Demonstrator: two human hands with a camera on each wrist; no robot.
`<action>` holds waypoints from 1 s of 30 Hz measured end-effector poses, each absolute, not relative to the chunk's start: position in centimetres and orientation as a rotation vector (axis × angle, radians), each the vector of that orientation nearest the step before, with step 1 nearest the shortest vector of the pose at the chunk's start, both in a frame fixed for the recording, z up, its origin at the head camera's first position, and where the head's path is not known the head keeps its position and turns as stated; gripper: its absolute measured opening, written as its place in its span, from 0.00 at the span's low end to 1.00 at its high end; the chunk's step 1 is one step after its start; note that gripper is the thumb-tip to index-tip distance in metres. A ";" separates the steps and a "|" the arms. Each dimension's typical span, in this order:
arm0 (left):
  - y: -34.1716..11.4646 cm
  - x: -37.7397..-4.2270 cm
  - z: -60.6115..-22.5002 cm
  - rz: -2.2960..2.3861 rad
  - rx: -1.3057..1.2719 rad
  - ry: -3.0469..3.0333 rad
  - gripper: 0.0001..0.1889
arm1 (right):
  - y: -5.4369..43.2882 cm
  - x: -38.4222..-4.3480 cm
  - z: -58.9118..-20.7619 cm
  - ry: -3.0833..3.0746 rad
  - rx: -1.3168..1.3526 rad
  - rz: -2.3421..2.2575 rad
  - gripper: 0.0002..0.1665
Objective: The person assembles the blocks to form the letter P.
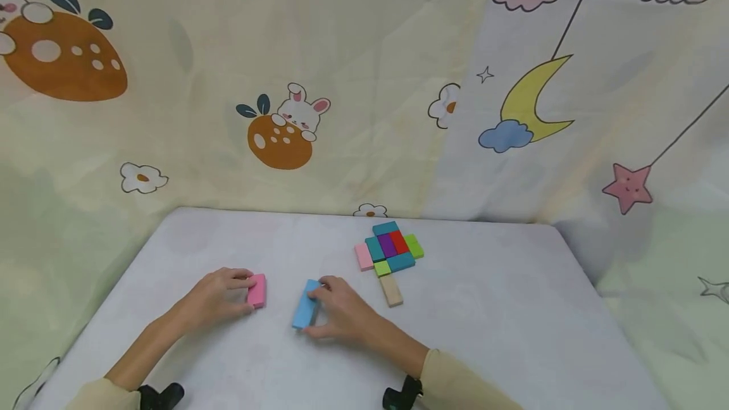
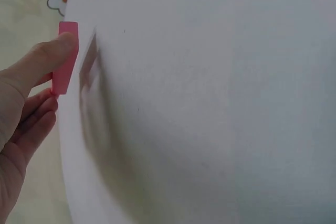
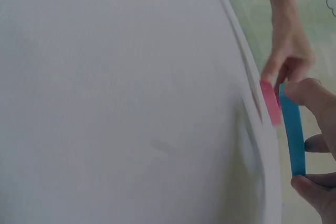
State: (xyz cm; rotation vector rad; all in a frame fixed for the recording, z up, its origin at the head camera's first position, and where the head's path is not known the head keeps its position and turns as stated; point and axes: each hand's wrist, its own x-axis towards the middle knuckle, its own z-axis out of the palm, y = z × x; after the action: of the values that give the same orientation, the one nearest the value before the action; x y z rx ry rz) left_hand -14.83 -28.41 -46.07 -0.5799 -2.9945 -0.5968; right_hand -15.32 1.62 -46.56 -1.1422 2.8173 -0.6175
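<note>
Head view: pinched pink block (image 1: 257,291) in left hand (image 1: 215,295), w/ thumb at near end, fingers at far end. Pinched blue block (image 1: 305,305) in right hand (image 1: 346,312) same way, a bit R of pink block, w/ gap btwn, at white tbl (image 1: 501,309); couldn't tell contact w/ white tbl. Noted cluster of blocks (image 1: 392,252) farther R & back: purple block (image 1: 387,245) next to red block (image 1: 399,243) mid-cluster, light-pink block (image 1: 363,257) on L edge, tan block (image 1: 390,290) at near end. Saw patterned cloth (image 1: 370,49) behind. L wrist view: gripped pink block btwn thumb & fingertips, near L edge of view. R wrist view: gripped blue block by both ends, near R edge; saw left hand w/ pink block just beyond, couldn't judge gap.
</note>
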 end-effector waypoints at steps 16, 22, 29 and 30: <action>-33.4 -17.6 -47.7 -0.637 -0.819 -2.853 0.24 | -8.0 -12.8 -47.5 2.668 -1.594 -0.402 0.36; -33.9 -18.1 -47.6 -0.668 -0.826 -2.906 0.25 | -9.8 -12.4 -47.7 2.690 -1.553 -0.393 0.35; -33.8 -18.5 -47.3 -0.630 -0.863 -2.948 0.24 | -10.2 -12.4 -48.4 2.743 -1.403 -0.376 0.36; -33.8 -18.6 -47.3 -0.620 -0.866 -2.952 0.24 | -10.4 -12.4 -48.4 2.742 -1.388 -0.374 0.36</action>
State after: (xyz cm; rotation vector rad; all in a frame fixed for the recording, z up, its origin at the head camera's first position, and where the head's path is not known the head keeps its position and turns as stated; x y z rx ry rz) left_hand -18.55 -33.80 -47.25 -0.8656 -2.9523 -0.6200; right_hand -12.39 -10.36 -48.45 -1.3882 2.7419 -0.3735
